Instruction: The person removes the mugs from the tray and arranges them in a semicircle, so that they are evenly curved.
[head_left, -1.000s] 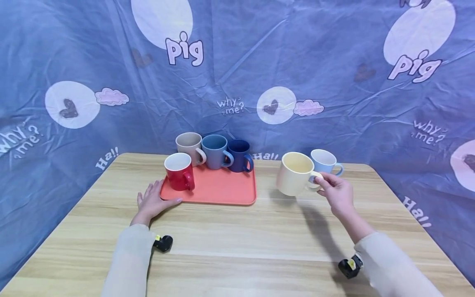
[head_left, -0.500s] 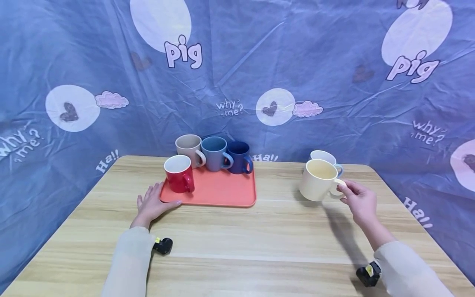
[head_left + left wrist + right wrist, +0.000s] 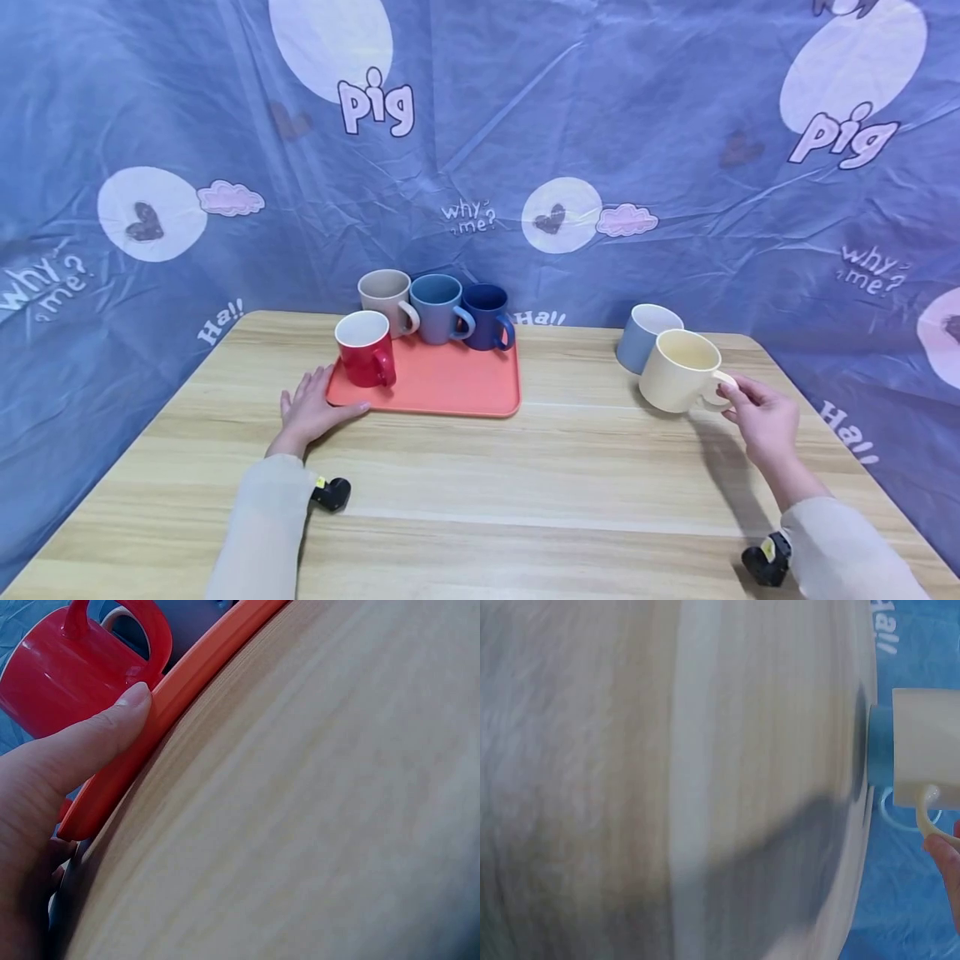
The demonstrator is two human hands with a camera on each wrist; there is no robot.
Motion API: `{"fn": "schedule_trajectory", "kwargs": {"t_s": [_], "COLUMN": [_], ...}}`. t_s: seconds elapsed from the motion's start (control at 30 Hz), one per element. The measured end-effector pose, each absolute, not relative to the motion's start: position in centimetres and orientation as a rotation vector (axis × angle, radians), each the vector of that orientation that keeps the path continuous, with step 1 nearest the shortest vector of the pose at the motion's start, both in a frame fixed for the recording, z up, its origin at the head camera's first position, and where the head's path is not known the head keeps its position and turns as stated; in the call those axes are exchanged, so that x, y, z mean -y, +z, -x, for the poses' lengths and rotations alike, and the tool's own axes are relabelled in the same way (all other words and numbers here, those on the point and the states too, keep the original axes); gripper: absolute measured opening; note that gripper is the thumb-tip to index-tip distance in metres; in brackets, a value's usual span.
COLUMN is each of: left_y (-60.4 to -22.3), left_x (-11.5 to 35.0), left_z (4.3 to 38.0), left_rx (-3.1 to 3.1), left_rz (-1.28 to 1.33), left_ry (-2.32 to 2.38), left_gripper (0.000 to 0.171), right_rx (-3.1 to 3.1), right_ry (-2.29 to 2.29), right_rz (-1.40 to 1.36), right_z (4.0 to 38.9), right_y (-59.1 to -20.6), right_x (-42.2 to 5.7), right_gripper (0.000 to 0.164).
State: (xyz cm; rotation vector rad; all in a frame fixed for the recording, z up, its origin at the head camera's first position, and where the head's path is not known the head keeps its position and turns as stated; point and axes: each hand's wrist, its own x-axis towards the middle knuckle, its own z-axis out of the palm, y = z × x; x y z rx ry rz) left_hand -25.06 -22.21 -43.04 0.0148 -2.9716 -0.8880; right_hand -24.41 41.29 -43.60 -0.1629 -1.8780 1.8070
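Head view: L hand spread, fingers uncurled, thumb on front rim of flat orange-red tray, nr its L corner; light pressure advised. R hand pinches handle of glossy cream cylindrical mug, approx. upright, seemingly off pale wood-grain table, R of tray, well apart. Rec. firm pinch, level rim, any lowering slow w/ base flat. Glossy red cylindrical mug stands on tray's L side. Beyond cream mug: light-blue cylindrical mug, v. close; contact poss., watch clearance.
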Motion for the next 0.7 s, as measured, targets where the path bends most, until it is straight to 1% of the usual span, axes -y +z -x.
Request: {"fn": "schedule_trajectory", "kwargs": {"t_s": [0.27, 0.43, 0.63, 0.7], "left_y": [-43.0, -43.0, -43.0, -43.0], "left_x": [22.2, 22.2, 22.3, 22.3], "left_z": [25.0, 25.1, 25.1, 25.1], "left_rx": [2.982, 2.983, 2.983, 2.985], "left_rz": [-0.024, -0.024, -0.025, -0.026], "left_ry": [-0.897, -0.892, -0.896, -0.900], "left_gripper": [0.107, 0.107, 0.107, 0.107], "right_rx": [1.894, 1.890, 1.945, 1.899], "right_ry": [1.727, 1.744, 1.716, 1.789], "right_rz": [0.250, 0.268, 0.356, 0.395], "right_z": [23.9, 23.0, 21.1, 20.7], "right_y": [-43.4, -42.3, -39.5, -38.9], "right_x": [-41.5, -40.7, -38.3, -37.8], "right_gripper": [0.011, 0.008, 0.017, 0.021]}}
